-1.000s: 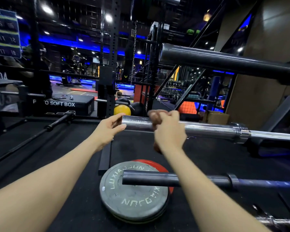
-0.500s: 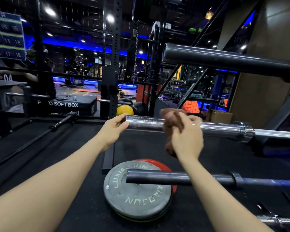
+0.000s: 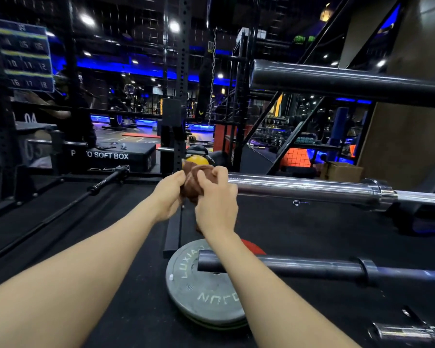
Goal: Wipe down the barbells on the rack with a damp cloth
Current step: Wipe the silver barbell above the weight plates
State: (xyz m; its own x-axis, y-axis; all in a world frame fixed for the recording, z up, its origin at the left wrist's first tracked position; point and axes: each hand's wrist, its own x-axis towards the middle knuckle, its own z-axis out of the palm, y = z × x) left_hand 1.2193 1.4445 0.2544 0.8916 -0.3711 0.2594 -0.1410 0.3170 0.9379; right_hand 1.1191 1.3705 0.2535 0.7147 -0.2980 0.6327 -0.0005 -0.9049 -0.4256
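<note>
Glossy chrome barbell [image 3: 307, 188], matt brown cloth [image 3: 195, 183], dull grey rubber plate [image 3: 201, 297]

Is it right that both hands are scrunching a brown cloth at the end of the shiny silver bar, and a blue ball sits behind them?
Not quite: the ball behind is yellow, not blue, as the head view shows. The rest holds: the left hand and right hand grip the brown cloth at the end of the shiny silver bar.

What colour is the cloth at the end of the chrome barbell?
Brown; the head view shows the cloth bunched between both hands.
</note>
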